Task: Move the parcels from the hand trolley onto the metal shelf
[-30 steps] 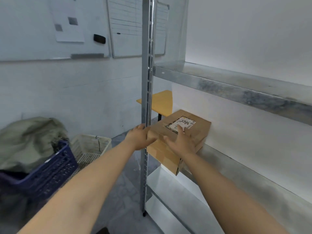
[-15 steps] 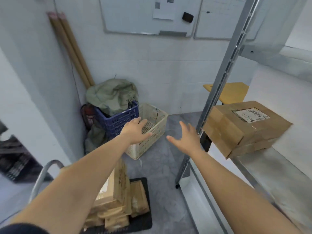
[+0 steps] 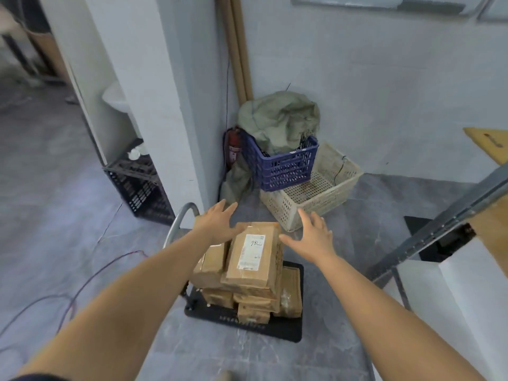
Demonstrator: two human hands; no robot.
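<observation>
Brown cardboard parcels (image 3: 258, 301) stacked on the black deck of the hand trolley (image 3: 277, 329); the top parcel (image 3: 251, 255) bears a white label. Left hand (image 3: 217, 222) and right hand (image 3: 312, 237), fingers spread and empty, are above the trolley, flanking the top parcel. Metal shelf (image 3: 445, 218) upright right of the trolley; blue crate (image 3: 286, 166) beyond it.

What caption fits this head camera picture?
Open left hand and right hand reach for the top parcel on the trolley.

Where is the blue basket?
Head view, upper middle: the blue basket stands in the wall corner, a green sack inside it, the cream basket to its right.
</observation>
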